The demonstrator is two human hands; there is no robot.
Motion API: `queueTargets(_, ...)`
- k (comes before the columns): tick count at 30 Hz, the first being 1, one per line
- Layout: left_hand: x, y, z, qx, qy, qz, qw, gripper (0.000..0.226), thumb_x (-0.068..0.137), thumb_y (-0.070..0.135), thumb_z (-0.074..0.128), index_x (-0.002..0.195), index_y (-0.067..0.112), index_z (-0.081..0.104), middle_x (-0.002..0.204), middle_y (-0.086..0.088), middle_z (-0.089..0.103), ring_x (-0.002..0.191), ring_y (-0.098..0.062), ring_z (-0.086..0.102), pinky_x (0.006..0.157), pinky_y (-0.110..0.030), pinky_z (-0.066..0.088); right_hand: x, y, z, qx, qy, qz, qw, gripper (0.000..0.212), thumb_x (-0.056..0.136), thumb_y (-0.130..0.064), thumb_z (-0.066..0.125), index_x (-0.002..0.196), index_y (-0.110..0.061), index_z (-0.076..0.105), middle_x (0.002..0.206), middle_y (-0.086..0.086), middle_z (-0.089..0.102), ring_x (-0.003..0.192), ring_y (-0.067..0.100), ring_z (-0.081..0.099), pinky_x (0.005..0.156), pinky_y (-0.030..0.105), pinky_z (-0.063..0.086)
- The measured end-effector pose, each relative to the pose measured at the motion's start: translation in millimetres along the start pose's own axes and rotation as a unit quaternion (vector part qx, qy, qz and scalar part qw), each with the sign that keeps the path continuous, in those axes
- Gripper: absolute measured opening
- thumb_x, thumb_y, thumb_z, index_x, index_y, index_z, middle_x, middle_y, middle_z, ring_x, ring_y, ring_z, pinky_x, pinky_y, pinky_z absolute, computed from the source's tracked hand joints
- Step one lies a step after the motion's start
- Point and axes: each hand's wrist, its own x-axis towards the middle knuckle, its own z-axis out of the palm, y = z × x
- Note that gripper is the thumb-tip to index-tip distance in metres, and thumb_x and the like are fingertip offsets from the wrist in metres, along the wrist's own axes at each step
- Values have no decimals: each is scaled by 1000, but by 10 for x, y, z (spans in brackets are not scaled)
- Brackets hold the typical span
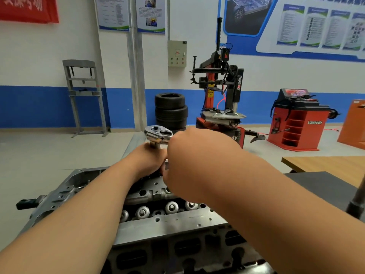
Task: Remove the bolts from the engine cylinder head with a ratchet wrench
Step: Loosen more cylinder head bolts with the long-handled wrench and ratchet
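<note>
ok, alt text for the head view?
A person's left hand and right hand hold a ratchet wrench over a cylinder head, its ratchet end showing above the left hand. Stacked tyres and a tyre changer stand behind.

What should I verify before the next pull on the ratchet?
1. Tool position: the ratchet wrench stands above the far end of the cylinder head on its extension shaft: ok.
2. Steadying grip: the left hand grips the extension shaft just under the wrench's head: ok.
3. Pulling grip: the right hand is closed where the handle runs: ok, though the handle itself is hidden.
4. Socket seated on a bolt: cannot tell, the hands cover it.
5. Swing room: nothing stands close beside the wrench's head: ok.
</note>
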Motion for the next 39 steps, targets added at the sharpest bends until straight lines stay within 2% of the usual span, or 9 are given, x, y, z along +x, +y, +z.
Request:
queueTargets(3, 32, -62, 17, -23, -19, -5, 1000, 37, 90, 17, 50, 54, 14, 52, 36, 8, 52, 54, -12, 41, 53, -28, 30, 37, 72, 103, -14, 16, 12, 1000, 31, 88, -23, 56, 67, -18, 34, 66, -4, 36, 53, 13, 33, 43, 25, 24)
queueTargets(5, 58, -110, 19, -75, -40, -13, 996, 41, 86, 35, 60, 49, 17, 57, 40, 8, 55, 55, -15, 46, 57, -29, 33, 158, 195, 149, -3, -9, 51, 999, 19, 85, -27, 59, 86, -15, 46, 73, -3, 43, 59, 16, 43, 46, 27, 31)
queueTargets(7, 76, -155, 4, -120, -66, -3, 991, 43, 81, 43, 67, 45, 19, 62, 50, 4, 61, 58, -15, 52, 65, -31, 38, 377, 330, 186, 46, -56, 78, 994, 45, 84, -33, 63, 122, -17, 45, 96, -1, 52, 79, 21, 54, 61, 34, 46)
queueTargets(9, 78, -194, -34, -153, -93, 16, 984, 40, 81, 39, 69, 45, 24, 65, 55, 1, 64, 56, -10, 55, 68, -30, 40, 639, 402, 216, 104, -97, 82, 986, 71, 82, -38, 67, 141, -22, 30, 124, 4, 45, 95, 26, 54, 79, 40, 52)
queueTargets(15, 115, -257, -118, -152, -106, 31, 982, 41, 83, 40, 66, 48, 19, 64, 66, -2, 70, 71, -14, 58, 83, -34, 41, 1130, 158, 240, 88, -115, 61, 988, 67, 84, -27, 65, 142, -17, 32, 107, 4, 51, 94, 26, 61, 80, 39, 53)
queueTargets(19, 122, -245, -116, -134, -109, 29, 984, 41, 86, 38, 63, 50, 19, 67, 67, 0, 72, 76, -15, 61, 85, -33, 43, 1143, 155, 276, 128, -112, 55, 984, 71, 87, -26, 62, 146, -19, 24, 133, 8, 36, 112, 29, 51, 91, 41, 50)
queueTargets(22, 107, -209, -92, -104, -80, 23, 991, 48, 86, 34, 58, 41, 20, 60, 59, 1, 68, 70, -14, 57, 74, -31, 41, 1117, 144, 310, 135, -105, 78, 982, 69, 90, -25, 57, 147, -15, 20, 141, 9, 28, 125, 32, 43, 96, 43, 46)
queueTargets(32, 65, -160, -49, -82, -75, 26, 993, 50, 88, 33, 54, 41, 15, 57, 50, 1, 60, 48, -8, 52, 63, -29, 39, 332, 191, 340, -8, -3, 155, 988, 58, 86, -16, 58, 136, -10, 29, 124, 11, 41, 92, 31, 51, 46, 33, 28)
queueTargets(39, 38, -137, -51, -54, -51, 59, 996, 29, 82, 24, 50, 56, 13, 57, 42, 7, 55, 43, -1, 45, 55, -25, 35, -171, -44, 74, 47, 11, 63, 997, 16, 98, -26, 44, 109, -14, 45, 72, 0, 34, 54, 15, 31, 44, 26, 21)
